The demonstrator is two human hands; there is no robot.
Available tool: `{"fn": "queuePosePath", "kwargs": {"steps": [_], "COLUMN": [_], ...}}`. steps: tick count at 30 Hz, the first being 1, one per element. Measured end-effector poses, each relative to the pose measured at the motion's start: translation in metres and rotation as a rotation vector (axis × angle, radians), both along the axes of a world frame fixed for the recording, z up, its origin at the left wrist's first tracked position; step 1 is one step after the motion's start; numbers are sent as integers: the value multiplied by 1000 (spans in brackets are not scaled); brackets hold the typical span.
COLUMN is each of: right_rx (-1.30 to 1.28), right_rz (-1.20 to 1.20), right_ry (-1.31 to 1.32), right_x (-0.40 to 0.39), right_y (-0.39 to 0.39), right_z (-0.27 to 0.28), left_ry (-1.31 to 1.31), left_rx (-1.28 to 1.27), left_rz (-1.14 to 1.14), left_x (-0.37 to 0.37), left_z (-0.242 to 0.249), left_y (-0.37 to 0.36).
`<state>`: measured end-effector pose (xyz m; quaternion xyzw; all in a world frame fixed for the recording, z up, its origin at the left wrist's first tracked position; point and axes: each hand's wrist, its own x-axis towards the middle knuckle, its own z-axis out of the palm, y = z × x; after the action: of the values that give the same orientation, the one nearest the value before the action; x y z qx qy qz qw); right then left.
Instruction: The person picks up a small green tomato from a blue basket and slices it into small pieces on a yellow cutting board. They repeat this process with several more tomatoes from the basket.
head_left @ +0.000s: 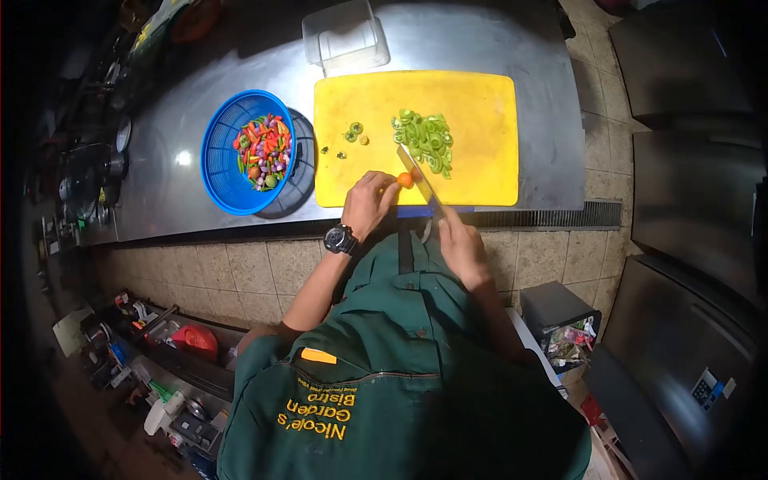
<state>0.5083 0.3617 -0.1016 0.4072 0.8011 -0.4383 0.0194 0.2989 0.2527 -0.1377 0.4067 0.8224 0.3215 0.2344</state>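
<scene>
My left hand [370,204], with a black watch on its wrist, holds an orange, carrot-like vegetable [406,180] near the front edge of the yellow cutting board [480,104]. Gripped by its handle in my right hand [464,250] is a knife [416,174]. Its blade lies just right of the orange vegetable, either touching it or very close. Beyond the blade is a heap of sliced green peppers [424,138]. Small green pepper tops [354,130] and a little yellow-orange end piece [364,139] lie on the board's left side.
A blue colander [214,172] with red chillies, purple shallots and green vegetables stands left of the board. Behind the board is a clear plastic container [340,40] on the steel table [544,48]. A bin [560,320] with scraps stands on the floor at right.
</scene>
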Motion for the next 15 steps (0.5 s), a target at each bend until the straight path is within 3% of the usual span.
{"fn": "queuePosePath", "kwargs": {"steps": [6, 15], "right_rx": [13, 9], "right_rz": [29, 72], "right_ry": [72, 86], "right_x": [2, 3], "right_y": [3, 8], "right_z": [-6, -5], "left_ry": [7, 66], "left_rx": [183, 155], "left_rz": [90, 72], "left_x": [10, 22], "left_z": [21, -1], "left_y": [17, 6]}}
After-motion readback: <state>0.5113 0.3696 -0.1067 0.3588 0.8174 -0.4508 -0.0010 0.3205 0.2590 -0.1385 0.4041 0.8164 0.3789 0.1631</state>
